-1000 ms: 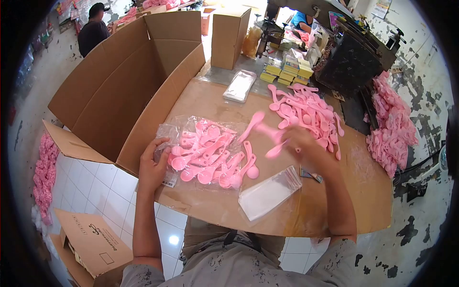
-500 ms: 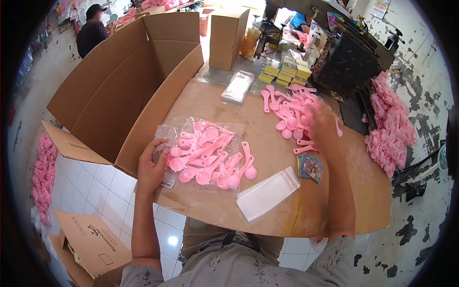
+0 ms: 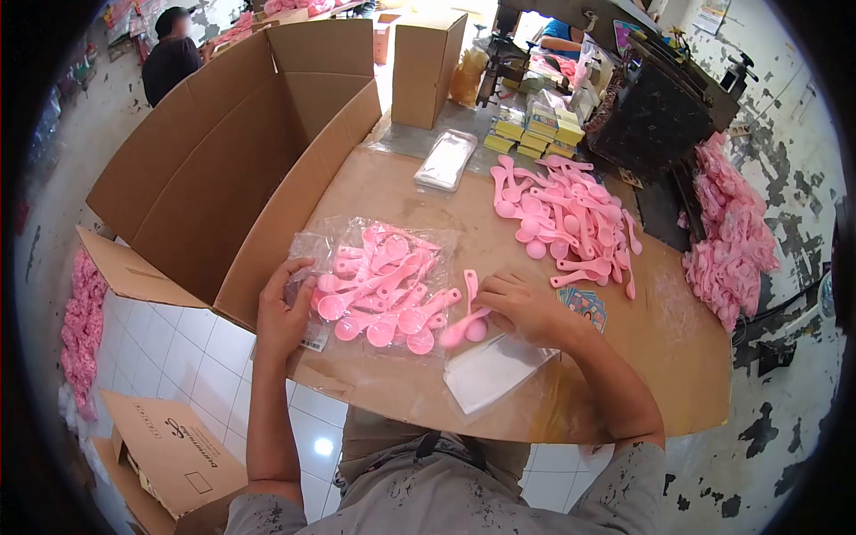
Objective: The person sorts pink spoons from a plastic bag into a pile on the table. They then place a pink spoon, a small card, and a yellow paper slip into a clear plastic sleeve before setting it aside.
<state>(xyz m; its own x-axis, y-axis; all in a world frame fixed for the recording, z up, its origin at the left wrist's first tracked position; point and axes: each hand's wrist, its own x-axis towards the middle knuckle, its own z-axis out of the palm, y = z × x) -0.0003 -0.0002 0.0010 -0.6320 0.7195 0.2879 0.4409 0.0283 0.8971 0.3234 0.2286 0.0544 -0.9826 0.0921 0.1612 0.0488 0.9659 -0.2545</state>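
My left hand (image 3: 287, 308) pinches the left edge of a clear plastic bag (image 3: 312, 250) that lies flat on the cardboard sheet. Pink spoons (image 3: 392, 281) fill or lie across the bag. Just right of it, my right hand (image 3: 524, 308) has its fingers closed on the handle of a pink spoon (image 3: 459, 333), whose bowl points left. Another spoon (image 3: 470, 283) lies beside those fingers. Below the hand is a stack of flat clear sleeves (image 3: 495, 370). A larger heap of pink spoons (image 3: 566, 214) sits farther back, with printed cards (image 3: 586, 306) partly behind my right wrist.
A tall open carton (image 3: 303, 183) stands at the left of the table. Toward the back are a clear packet (image 3: 446, 160), stacks of yellow-edged cards (image 3: 535, 132) and a dark machine (image 3: 651, 111). Pink bundles (image 3: 731, 236) hang at the right. A person (image 3: 171, 58) is at the back left.
My right hand has come from the spoon heap toward me and left, to beside the bag, with a pink spoon in its fingers. My left hand stays on the bag's edge.
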